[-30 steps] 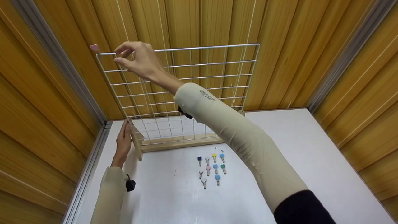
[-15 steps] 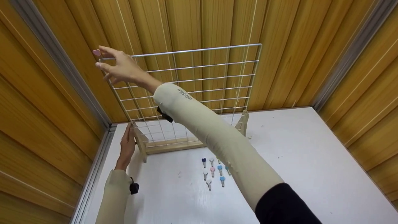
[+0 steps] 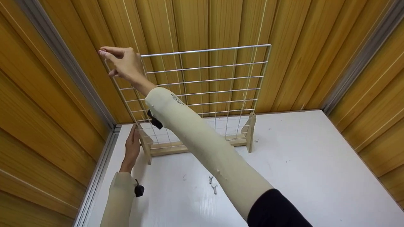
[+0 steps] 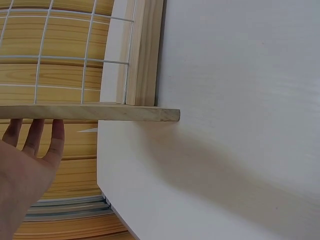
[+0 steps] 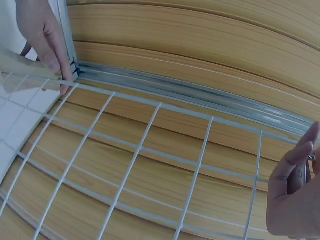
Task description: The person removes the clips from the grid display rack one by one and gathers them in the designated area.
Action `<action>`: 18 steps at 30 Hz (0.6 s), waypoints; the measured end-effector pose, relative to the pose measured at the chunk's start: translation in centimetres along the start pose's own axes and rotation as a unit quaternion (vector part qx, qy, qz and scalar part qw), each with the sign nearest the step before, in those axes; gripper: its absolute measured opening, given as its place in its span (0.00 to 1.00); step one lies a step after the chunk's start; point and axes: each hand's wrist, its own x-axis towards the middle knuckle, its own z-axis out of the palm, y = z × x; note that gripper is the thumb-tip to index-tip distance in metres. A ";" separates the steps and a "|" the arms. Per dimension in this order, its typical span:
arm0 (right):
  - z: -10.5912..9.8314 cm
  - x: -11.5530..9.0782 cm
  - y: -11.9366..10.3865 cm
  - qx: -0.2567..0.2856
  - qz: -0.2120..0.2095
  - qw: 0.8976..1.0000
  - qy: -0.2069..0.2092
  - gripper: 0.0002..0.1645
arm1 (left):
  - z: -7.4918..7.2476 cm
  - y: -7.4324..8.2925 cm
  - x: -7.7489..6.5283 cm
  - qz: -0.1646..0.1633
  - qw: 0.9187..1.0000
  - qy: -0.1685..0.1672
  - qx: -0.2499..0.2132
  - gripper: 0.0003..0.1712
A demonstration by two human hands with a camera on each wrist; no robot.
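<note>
My right hand (image 3: 126,64) is up at the top left corner of a white wire grid panel (image 3: 205,50). Thumb and index finger pinch a heart-topped clip there, almost wholly covered by the fingertips; a bit of its metal clip (image 5: 312,157) shows in the right wrist view. Low on the left, my left hand (image 3: 132,146) touches the outer side of the grid's wooden stand (image 3: 145,149). In the left wrist view, straight fingertips of that hand (image 4: 27,170) rest against the wooden side piece (image 4: 110,112).
Two silvery clips (image 3: 210,179) lie on the white table (image 3: 300,176); my right sleeve (image 3: 202,135) covers the area beside them. Wood-patterned walls (image 3: 224,25) enclose the back and sides. The stand's other leg (image 3: 250,132) is right of the forearm.
My right hand has moved left along the top bar to the corner, and its fingers have closed on the pink heart clip. The left hand has stayed on the stand; the view has shifted slightly.
</note>
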 end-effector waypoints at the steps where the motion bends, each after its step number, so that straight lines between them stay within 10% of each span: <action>1: 0.1 0.0 0.0 -0.002 0.001 1.000 0.013 0.17 | 0.1 0.0 0.0 -0.001 1.000 0.001 0.002 0.36; 18: 1.6 -0.4 0.4 0.031 -0.007 0.994 0.107 0.16 | 0.3 -0.2 0.1 -0.006 1.000 0.001 0.002 0.36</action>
